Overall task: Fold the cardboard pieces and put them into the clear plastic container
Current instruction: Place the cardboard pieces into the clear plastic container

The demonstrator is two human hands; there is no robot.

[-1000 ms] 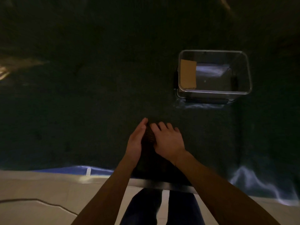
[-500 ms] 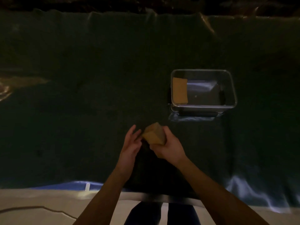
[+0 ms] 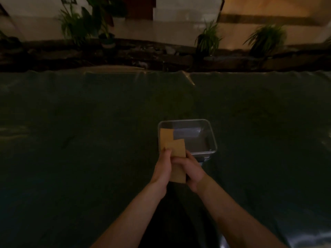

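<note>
A tan cardboard piece (image 3: 176, 149) stands upright between my two hands, just in front of the clear plastic container (image 3: 212, 138). My left hand (image 3: 162, 169) grips its left edge with the thumb on the front. My right hand (image 3: 192, 169) holds its right side and lower part. Another cardboard piece (image 3: 165, 136) leans inside the container at its left end. The held piece overlaps that one in view. The scene is dim.
A dark green cloth (image 3: 89, 140) covers the wide table. Beyond the far edge run a dark ledge and several potted plants (image 3: 207, 38). A shiny fold of cloth (image 3: 304, 242) lies at the near right.
The cardboard piece came off the table into both hands and now stands upright, closer to the container. My head tilted up, so the far wall and plants came into view.
</note>
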